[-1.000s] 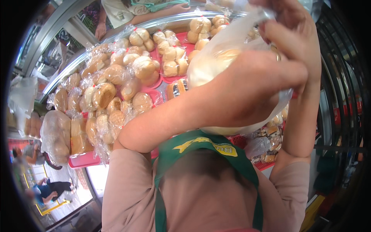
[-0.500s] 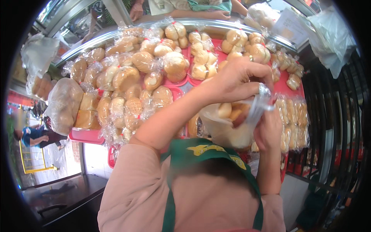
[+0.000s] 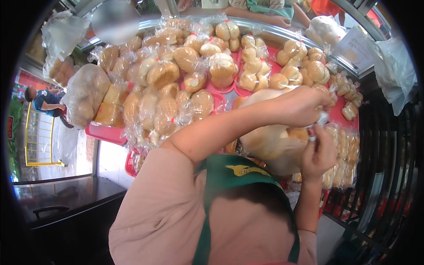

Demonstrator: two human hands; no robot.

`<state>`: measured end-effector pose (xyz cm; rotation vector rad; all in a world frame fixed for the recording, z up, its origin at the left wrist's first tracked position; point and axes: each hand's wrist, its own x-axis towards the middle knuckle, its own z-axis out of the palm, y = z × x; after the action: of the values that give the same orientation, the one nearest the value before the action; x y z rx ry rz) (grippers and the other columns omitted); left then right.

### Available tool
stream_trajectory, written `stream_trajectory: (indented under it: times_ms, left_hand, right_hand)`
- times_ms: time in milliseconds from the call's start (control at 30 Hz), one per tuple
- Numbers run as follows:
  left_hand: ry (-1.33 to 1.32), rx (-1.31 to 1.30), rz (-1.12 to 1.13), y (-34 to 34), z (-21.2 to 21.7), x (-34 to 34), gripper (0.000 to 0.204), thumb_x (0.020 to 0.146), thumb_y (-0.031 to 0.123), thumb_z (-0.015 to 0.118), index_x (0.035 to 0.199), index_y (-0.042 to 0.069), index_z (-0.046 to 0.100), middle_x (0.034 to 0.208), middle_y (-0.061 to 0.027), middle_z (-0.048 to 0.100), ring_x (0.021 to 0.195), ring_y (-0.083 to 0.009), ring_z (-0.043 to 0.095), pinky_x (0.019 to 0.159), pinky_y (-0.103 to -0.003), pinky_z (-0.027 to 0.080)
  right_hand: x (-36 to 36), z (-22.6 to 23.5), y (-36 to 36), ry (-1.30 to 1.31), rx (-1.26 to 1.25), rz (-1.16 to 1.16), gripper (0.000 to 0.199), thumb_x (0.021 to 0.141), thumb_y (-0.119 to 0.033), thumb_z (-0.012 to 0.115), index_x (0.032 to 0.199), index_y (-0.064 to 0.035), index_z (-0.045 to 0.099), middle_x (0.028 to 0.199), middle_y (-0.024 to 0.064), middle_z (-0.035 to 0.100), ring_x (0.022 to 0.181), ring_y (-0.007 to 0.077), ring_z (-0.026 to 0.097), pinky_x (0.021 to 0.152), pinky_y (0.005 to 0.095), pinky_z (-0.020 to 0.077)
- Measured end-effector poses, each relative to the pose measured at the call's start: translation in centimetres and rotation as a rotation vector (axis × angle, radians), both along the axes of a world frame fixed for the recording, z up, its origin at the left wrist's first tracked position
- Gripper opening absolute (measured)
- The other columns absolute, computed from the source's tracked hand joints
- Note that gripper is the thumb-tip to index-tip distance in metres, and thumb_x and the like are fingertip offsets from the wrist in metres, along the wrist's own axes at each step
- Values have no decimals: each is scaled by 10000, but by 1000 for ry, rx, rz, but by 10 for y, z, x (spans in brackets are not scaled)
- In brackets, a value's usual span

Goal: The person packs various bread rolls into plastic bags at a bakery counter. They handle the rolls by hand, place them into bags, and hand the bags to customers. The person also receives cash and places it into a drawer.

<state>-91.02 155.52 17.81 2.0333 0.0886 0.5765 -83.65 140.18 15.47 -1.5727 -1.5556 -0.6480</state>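
Observation:
A clear plastic bag (image 3: 267, 145) with bread rolls in it hangs before my apron. My left arm reaches across from the left, and my left hand (image 3: 304, 106) is closed at the bag's gathered neck. A small white twist of plastic (image 3: 323, 118) sticks out below its fingers. My right hand (image 3: 319, 152), just below and nearer to me, pinches the plastic of the neck with the fingers curled. The fingertips of my left hand are partly hidden. Behind both hands lie bagged round buns (image 3: 316, 70).
Bagged loaves (image 3: 163, 74) crowd pink trays (image 3: 106, 134) on the counter. Long packs of rolls (image 3: 346, 154) lie at right. A metal rail (image 3: 260, 27) edges the far side, where a person's arm (image 3: 256, 17) rests. Plastic bags (image 3: 394, 66) hang at the right, beside dark bars.
The bag's mouth, open before, is now drawn together into a narrow neck. Both hands sit farther right in view and close together. The whole view has shifted a little.

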Motion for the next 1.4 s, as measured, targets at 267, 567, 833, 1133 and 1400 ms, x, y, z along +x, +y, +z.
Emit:
stream_trajectory:
  times_ms: [267, 567, 833, 1133, 1400]
  left_hand:
    - [72, -102, -222, 19, -12, -33, 386, 817, 68, 695, 1181, 52, 566, 929, -123, 650, 824, -273, 658, 753, -377, 520]
    - [-352, 261, -63, -45, -20, -45, 488, 725, 10, 728, 1185, 154, 648, 1256, -178, 555, 1068, -322, 596, 874, -380, 512]
    - [-514, 118, 91, -42, -34, -21, 277, 737, 18, 739, 991, 121, 698, 1140, -116, 620, 1008, -290, 594, 829, -365, 500]
    - [-191, 74, -119, -31, -17, -39, 106, 806, 85, 709, 832, 62, 609, 856, -102, 611, 894, -266, 559, 787, -387, 434]
    - [111, 339, 40, -7, -31, -59, 120, 848, 146, 668, 875, 73, 576, 799, -139, 607, 817, -351, 605, 722, -411, 456]
  right_hand:
    - [11, -7, -12, 65, -414, -18, 204, 715, 16, 604, 916, -17, 613, 725, 145, 552, 642, 342, 563, 576, 430, 444]
    - [34, 7, -18, 1609, -568, 649, 201, 940, -118, 609, 1060, 36, 658, 1021, 66, 682, 901, 108, 634, 757, 243, 500]
    - [23, -9, -8, 1697, -139, 553, 135, 951, -35, 528, 957, 29, 647, 928, 35, 648, 791, 90, 588, 703, 250, 474]
    - [32, -18, -25, 198, -98, -165, 103, 842, -59, 615, 877, 19, 557, 822, 103, 556, 813, 245, 538, 733, 380, 442]
    - [42, -39, -28, 581, -175, -281, 211, 818, 7, 575, 1025, 16, 540, 872, 135, 582, 842, 271, 569, 748, 388, 463]
